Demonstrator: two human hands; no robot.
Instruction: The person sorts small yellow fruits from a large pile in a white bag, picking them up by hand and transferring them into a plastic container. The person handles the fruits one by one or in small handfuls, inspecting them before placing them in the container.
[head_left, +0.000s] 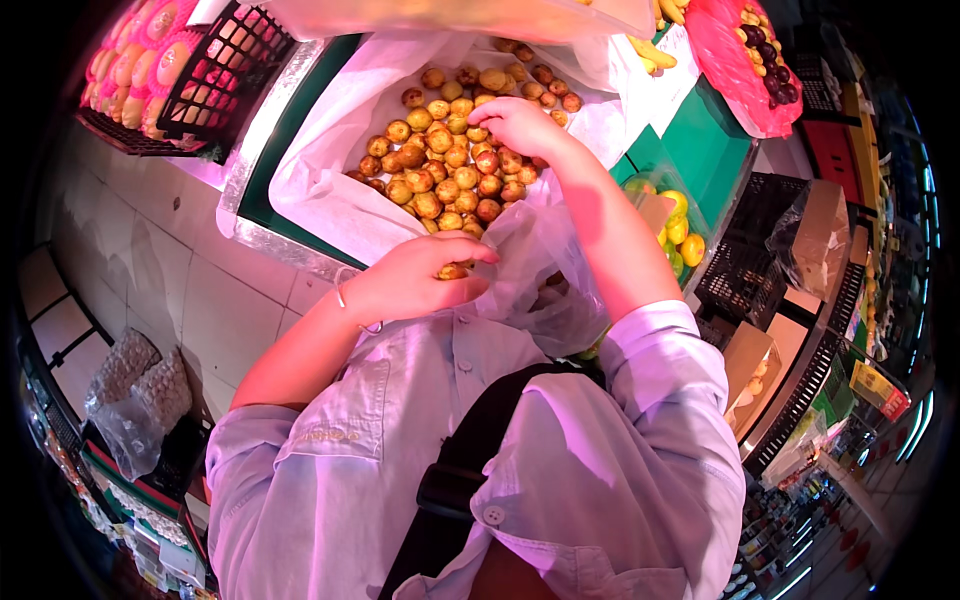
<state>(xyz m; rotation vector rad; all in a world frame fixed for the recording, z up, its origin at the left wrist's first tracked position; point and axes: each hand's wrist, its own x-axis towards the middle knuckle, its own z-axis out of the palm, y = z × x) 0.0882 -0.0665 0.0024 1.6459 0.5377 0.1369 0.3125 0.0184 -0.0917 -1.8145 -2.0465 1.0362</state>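
Note:
A heap of round yellow-brown fruits, apparently jujubes (435, 176), lies on white lining paper (319, 180) in front of me. My right hand (517, 127) reaches over the far side of the heap, fingertips touching the fruits; its thumb is hidden, and I cannot tell if it grips one. Closer to my body, my left hand (424, 274) has one jujube (452, 271) between thumb and fingers. Beside its fingertips hangs a clear plastic bag (544, 262), with some dark, blurred contents low inside. What holds the bag up is not visible.
Metal edging (281, 251) borders the stand. To the right sit a clear tub of yellow and green fruits (679, 225), bananas (652, 56) and a pink bag (739, 67) of fruits. A black crate (225, 75) stands at upper left. A translucent bin (465, 15) overhangs the far side.

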